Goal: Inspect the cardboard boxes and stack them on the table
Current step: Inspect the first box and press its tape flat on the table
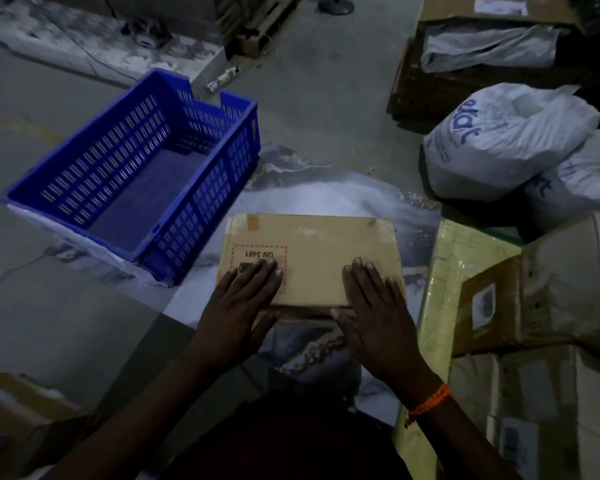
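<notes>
A flat brown cardboard box with a red-dashed "UN 3481" label lies on the marble-patterned table in front of me. My left hand rests flat on its near left part, fingers straight over the label. My right hand lies flat on the near right part, thumb at the box's front edge. An orange thread band circles my right wrist. A thin edge of another box seems to show beneath the near side.
An empty blue slotted plastic crate stands on the table at the left. Several cardboard boxes crowd the right side, one on a yellowish package. White plastic bags lie at the far right. More cartons sit behind.
</notes>
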The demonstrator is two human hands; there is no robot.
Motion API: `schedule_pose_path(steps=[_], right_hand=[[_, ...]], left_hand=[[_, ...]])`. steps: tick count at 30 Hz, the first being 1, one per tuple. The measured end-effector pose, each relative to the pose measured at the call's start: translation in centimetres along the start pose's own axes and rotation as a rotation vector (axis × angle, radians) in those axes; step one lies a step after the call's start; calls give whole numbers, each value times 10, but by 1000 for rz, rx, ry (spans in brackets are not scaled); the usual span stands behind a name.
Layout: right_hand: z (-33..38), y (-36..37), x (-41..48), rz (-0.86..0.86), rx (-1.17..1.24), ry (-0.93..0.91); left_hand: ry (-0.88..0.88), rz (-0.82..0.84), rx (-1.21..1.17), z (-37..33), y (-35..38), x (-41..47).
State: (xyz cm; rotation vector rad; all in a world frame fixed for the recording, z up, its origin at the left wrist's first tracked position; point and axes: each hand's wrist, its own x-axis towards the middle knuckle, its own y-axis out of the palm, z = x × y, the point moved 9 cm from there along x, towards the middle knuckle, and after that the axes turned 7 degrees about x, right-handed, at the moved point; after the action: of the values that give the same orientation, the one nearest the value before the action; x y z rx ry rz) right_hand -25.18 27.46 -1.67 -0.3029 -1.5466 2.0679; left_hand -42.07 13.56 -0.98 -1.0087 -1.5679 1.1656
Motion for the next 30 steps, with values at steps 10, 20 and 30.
schedule_pose_path(steps=[10,20,30], right_hand=[[-43,-21,-15,-146,287,75],[-75,12,-32,-2,929,540],[-104,0,29,-84,921,521]], left_hand=[[-60,-185,-326,28,-14,-19],[-664,-117,-832,61,-3,-45],[-767,-228,-820,94,-9,4]])
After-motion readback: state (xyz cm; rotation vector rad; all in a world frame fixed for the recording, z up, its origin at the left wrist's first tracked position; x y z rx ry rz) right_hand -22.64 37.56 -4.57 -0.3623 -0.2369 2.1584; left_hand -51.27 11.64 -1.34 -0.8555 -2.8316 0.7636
